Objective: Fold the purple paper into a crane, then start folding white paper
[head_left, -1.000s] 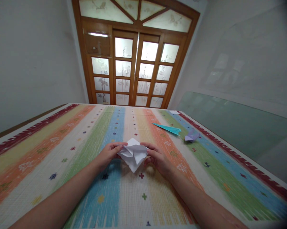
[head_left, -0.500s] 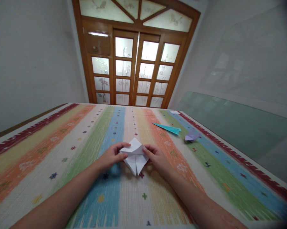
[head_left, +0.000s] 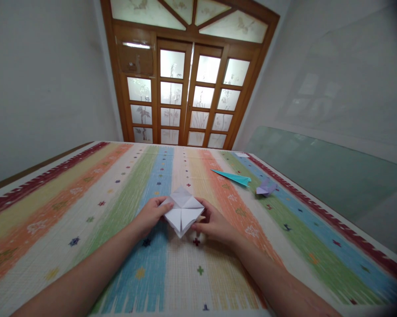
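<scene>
A folded sheet of white paper [head_left: 181, 211] is held between my two hands above the striped tablecloth. It has a diamond outline, with a flap standing at the top and a slit down the lower middle. My left hand [head_left: 155, 214] is closed on its left corner, thumb on top and fingers hidden beneath. At the right edge, my right hand [head_left: 213, 222] has its fingers curled behind the paper and its thumb near the lower right side. Whether the right thumb presses on the paper is hard to tell.
A striped cloth [head_left: 119, 229] covers the table. A turquoise paper plane [head_left: 233, 177] lies ahead to the right, with a purple folded paper piece [head_left: 266, 188] beside it. A green glass panel [head_left: 324, 169] stands along the right side; wooden doors [head_left: 190, 92] are beyond the table.
The white paper has shifted slightly left, and its upper flap now lies more spread. My right thumb has moved from the paper's front face down to its lower right edge.
</scene>
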{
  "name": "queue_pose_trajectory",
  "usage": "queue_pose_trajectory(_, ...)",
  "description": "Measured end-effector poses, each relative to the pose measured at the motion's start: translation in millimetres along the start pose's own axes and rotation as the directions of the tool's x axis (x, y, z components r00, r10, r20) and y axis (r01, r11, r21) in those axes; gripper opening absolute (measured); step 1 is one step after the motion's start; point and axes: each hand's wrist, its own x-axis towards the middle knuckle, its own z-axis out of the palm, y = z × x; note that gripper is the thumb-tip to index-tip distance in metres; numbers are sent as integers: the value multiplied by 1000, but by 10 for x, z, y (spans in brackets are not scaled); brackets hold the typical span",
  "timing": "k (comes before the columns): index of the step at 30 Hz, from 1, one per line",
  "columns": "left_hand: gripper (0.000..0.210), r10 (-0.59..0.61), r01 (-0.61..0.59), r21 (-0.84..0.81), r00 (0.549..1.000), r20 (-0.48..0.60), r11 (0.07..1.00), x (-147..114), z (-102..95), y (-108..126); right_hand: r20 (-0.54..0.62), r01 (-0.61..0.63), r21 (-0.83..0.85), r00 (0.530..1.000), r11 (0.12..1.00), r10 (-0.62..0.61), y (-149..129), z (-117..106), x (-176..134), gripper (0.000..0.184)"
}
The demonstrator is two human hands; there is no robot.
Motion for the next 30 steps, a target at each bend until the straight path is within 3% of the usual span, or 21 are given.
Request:
queue_pose_trajectory(8,40,66,-61,89,996,-58,994,-36,65,91,-40,-8,-37,999,999,7,32,42,10,49)
queue_pose_trajectory(13,37,163,-161,211,987,11,964,-28,73,67,-158,-40,-34,987,999,34,41,85,34,37)
queue_pose_trajectory(17,55,207,-217,224,976,68,950,-54,142,18,-295,-57,-59,955,997,37,51,127,56,38)
queue_pose_trajectory(20,70,175,-189,221,981,81,957,-91,204,4,-348,-42,-104,938,994,3,51,141,51,35)
queue_pose_trajectory(24,68,126,-129,208,992,28,970,-93,224,5,-343,1,-169,937,986,-59,21,145,35,38)
queue_pose_trajectory(28,63,105,-107,155,994,26,982,-70,200,21,-333,12,-78,942,997,-37,-22,149,46,38)
queue_pose_trajectory(30,58,161,-162,197,987,19,967,-83,198,43,-333,10,-28,943,1000,-18,-34,151,58,39)
